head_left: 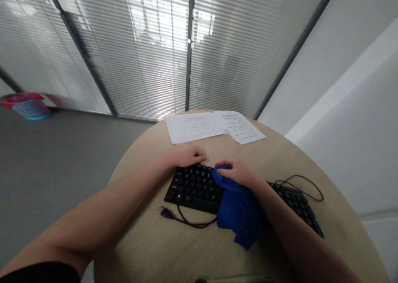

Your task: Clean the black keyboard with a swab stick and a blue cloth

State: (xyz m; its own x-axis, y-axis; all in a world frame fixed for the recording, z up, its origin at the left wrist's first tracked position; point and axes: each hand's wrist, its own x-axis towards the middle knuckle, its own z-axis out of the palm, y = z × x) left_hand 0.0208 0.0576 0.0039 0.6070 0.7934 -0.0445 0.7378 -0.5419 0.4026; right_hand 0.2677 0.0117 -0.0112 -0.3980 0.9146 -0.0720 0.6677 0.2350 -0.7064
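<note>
A black keyboard lies flat on the round wooden table, its middle-right part covered by a blue cloth. My left hand is at the keyboard's far left edge, fingers curled and gripping that edge. Over the upper middle of the keys, my right hand has its fingers closed on the blue cloth. The cloth hangs over the near edge onto the tabletop. A black cable with a USB plug lies in front of the keyboard. The right end of the keyboard shows beyond my right forearm.
Two printed paper sheets lie at the far side of the wooden table. A loop of black cable rests to the right. A blue and red basket stands on the floor at left. Behind are blinds and a white wall.
</note>
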